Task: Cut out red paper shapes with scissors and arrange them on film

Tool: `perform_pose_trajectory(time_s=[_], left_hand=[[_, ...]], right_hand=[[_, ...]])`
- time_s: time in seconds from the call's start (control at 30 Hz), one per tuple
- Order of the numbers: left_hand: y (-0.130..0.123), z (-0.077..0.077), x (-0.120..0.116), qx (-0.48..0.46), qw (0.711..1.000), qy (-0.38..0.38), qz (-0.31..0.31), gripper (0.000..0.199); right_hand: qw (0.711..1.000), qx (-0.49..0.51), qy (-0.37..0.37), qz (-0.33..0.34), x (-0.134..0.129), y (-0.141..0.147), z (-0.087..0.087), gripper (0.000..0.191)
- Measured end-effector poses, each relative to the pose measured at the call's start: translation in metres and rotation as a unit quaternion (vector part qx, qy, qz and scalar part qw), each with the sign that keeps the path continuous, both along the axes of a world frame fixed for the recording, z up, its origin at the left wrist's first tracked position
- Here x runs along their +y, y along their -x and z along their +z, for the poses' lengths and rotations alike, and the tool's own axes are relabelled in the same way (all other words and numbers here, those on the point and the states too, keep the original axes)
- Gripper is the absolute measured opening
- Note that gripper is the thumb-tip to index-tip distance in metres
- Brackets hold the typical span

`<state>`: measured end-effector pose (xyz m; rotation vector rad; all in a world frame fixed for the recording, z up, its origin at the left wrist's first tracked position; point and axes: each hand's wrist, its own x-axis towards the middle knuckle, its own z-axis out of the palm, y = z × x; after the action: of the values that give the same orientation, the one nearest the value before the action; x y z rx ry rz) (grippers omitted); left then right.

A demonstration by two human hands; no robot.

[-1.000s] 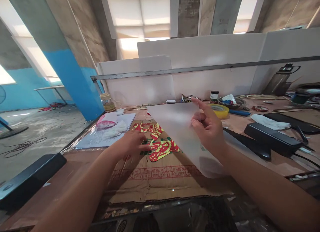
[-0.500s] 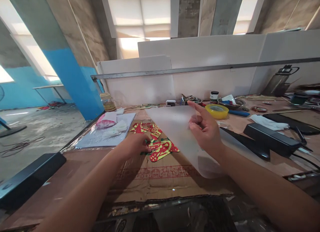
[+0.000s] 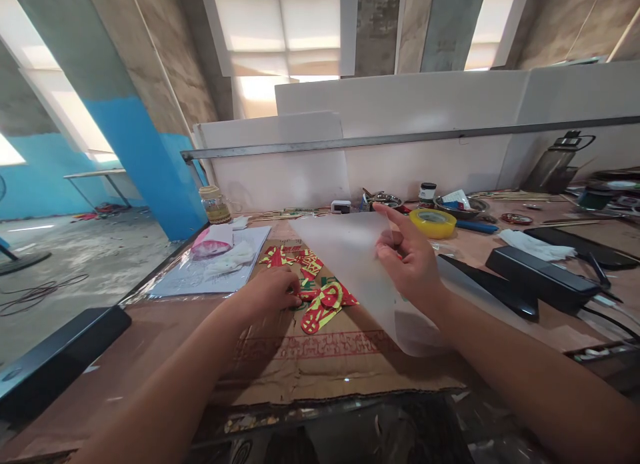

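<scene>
My right hand (image 3: pixel 411 259) pinches the edge of a translucent sheet (image 3: pixel 345 237) between thumb and curled fingers, index finger pointing out. That sheet is lifted and curved, its lower edge resting over brown cardboard (image 3: pixel 330 374). Low over the cardboard, my left hand (image 3: pixel 273 292) has its thumb and fingertips closed at the left end of a red-and-yellow painted cutout (image 3: pixel 327 304). The fingers partly hide that end. More red-and-yellow cutouts (image 3: pixel 311 263) lie just beyond, and the sheet's edge meets the nearest cutout's right tip.
Left of the cardboard are white papers (image 3: pixel 175 277) with crumpled tissue (image 3: pixel 233 259) and a lidded jar (image 3: pixel 216 204). A yellow tape roll (image 3: pixel 433 224), a black power adapter (image 3: pixel 543 277) and a dark bottle (image 3: pixel 555 164) stand to the right. A black box (image 3: pixel 60 361) lies at the left edge.
The nearest cutout has turned, its rounded lower end shifting slightly towards me. My left hand has moved a little with it. My right hand and the sheet stay nearly still.
</scene>
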<state>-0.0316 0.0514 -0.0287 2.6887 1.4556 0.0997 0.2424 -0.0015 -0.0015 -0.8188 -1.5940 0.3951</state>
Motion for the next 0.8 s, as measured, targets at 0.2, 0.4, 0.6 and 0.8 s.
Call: perform_pose_trajectory(time_s=[0.2, 0.4, 0.6, 0.8], left_hand=[[0.006, 0.011, -0.005, -0.056, 0.998, 0.015, 0.026, 0.024], [0.019, 0.032, 0.000, -0.178, 0.981, 0.036, 0.069, 0.030], [0.055, 0.050, 0.009, -0.267, 0.935, -0.069, 0.224, 0.037], [0.058, 0.060, -0.001, -0.318, 0.876, -0.198, 0.303, 0.031]], right_hand=[[1.000, 0.006, 0.004, 0.001, 0.000, -0.001, -0.001, 0.064], [1.000, -0.003, -0.005, 0.006, 0.001, 0.000, -0.004, 0.064], [0.993, -0.045, 0.003, 0.114, -0.012, 0.008, -0.010, 0.063], [0.945, -0.200, 0.072, 0.247, -0.027, 0.020, -0.008, 0.061]])
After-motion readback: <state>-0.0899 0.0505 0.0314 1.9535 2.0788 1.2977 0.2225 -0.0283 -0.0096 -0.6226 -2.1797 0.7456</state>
